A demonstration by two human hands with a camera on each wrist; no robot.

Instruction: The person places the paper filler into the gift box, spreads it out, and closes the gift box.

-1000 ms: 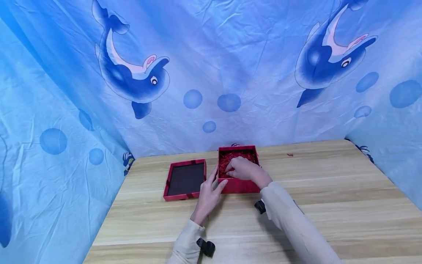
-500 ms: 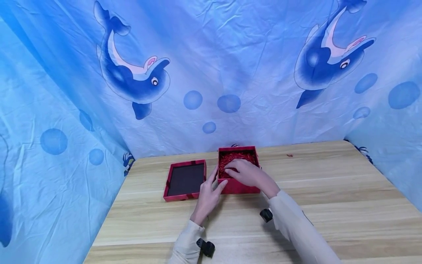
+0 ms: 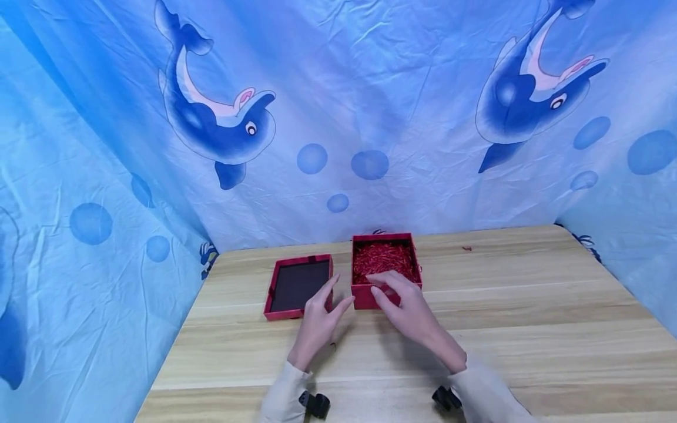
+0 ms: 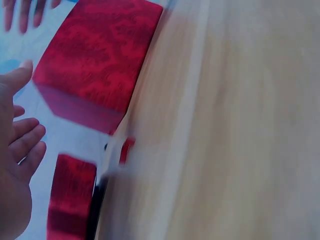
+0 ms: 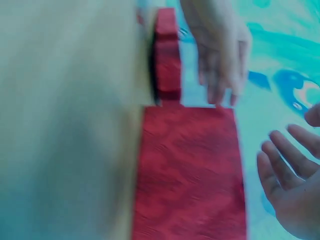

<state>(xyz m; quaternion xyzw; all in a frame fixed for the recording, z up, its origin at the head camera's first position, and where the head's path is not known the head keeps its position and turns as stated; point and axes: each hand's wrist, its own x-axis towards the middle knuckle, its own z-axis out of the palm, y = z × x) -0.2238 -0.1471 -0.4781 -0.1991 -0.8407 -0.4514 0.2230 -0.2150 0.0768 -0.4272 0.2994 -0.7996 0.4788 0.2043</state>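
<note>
In the head view a red patterned box [image 3: 362, 298] stands without its lid on the wooden table, full of red shredded paper [image 3: 388, 258]. Its lid [image 3: 271, 294] lies upturned to the left, black inside. My left hand [image 3: 315, 320] hovers in front of the lid and left of the box, fingers extended, holding nothing. My right hand [image 3: 409, 308] is over the box's front edge, fingers loosely bent and nothing between them. The right wrist view has the same right hand [image 5: 295, 182] apart from the red box wall [image 5: 190, 175]. The left wrist view is partly blurred.
A small red scrap [image 3: 467, 248] lies on the table [image 3: 529, 305] right of the box. A thin dark strand [image 3: 333, 346] is near my left wrist. Behind the table hangs a blue curtain [image 3: 412, 200] printed with dolphins.
My right hand has come out of the shredded paper and back toward me. My left hand has let go of the box's left front corner and drawn back. Box and lid stay put.
</note>
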